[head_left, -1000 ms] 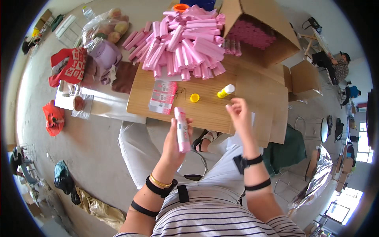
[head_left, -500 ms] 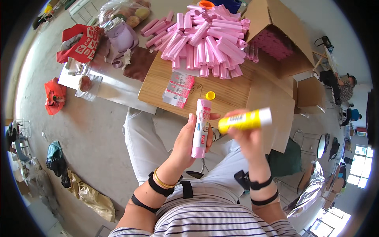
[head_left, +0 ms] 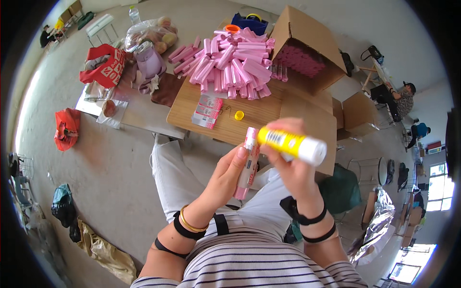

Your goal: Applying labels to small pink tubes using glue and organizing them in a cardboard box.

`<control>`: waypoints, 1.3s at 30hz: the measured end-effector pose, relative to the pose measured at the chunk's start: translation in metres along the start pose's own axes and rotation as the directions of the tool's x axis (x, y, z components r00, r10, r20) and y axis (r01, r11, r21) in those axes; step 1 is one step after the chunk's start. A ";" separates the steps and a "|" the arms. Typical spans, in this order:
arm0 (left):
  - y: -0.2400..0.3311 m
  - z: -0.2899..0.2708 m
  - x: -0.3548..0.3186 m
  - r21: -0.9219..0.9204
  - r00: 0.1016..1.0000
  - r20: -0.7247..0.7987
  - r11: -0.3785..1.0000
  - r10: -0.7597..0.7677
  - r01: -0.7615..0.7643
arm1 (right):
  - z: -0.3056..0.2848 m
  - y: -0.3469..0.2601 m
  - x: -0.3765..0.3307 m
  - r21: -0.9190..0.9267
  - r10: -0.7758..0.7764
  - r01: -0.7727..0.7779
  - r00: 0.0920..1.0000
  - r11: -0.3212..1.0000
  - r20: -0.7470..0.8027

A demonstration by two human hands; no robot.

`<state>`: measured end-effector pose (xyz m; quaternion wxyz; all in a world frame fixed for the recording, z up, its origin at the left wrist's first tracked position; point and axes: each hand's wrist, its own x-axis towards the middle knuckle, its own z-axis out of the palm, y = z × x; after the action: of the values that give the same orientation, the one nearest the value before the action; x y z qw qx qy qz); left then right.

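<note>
A pink roll of plastic bags (head_left: 245,180) with a printed paper label stands tilted in my left hand (head_left: 224,176), whose thumb and fingers close round it. My right hand (head_left: 297,174) grips a yellow glue stick (head_left: 287,143) with a white base. Its far end is right beside the upper part of the roll; whether they touch I cannot tell. On the wooden table (head_left: 185,109) ahead lie a yellow cap (head_left: 239,115) and a stack of printed labels (head_left: 207,111). Behind them rises a big pile of pink rolls (head_left: 228,65).
A cardboard box (head_left: 314,45) on its side holds more pink rolls at the table's right. A blue tape dispenser (head_left: 249,23) stands behind the pile. Left are a red bag (head_left: 103,65), a lilac bag (head_left: 148,60) and a clear bag of fruit (head_left: 161,36). People work far right.
The glue stick has swung so its white base points down to the right, its other end nearer the roll. The roll has turned in my left hand. The whole view has shifted slightly.
</note>
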<state>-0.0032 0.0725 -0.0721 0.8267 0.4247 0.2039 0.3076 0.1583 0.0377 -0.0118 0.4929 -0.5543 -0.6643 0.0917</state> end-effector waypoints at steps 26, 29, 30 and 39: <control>0.008 0.028 -0.011 0.066 0.931 -0.231 0.959 0.282 -0.274 | 0.000 -0.056 -0.058 0.208 0.093 -0.115 0.989 0.971 0.113; 0.003 0.023 -0.008 -0.012 0.954 -0.209 0.974 0.217 -0.224 | 0.001 -0.041 -0.052 0.328 0.177 -0.170 0.984 0.929 0.009; 0.001 0.022 -0.006 -0.033 0.959 -0.209 0.979 0.191 -0.202 | 0.002 -0.034 -0.044 0.350 0.224 -0.193 0.973 0.917 -0.050; -0.025 -0.011 0.016 0.067 0.994 -0.031 0.992 -0.103 0.104 | 0.031 0.113 0.009 0.404 0.508 -0.439 0.858 0.803 -0.077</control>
<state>0.0102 0.0788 -0.1000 0.8237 0.4373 0.2473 0.2630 0.2093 0.1001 -0.0977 0.6085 -0.6051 -0.4266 0.2857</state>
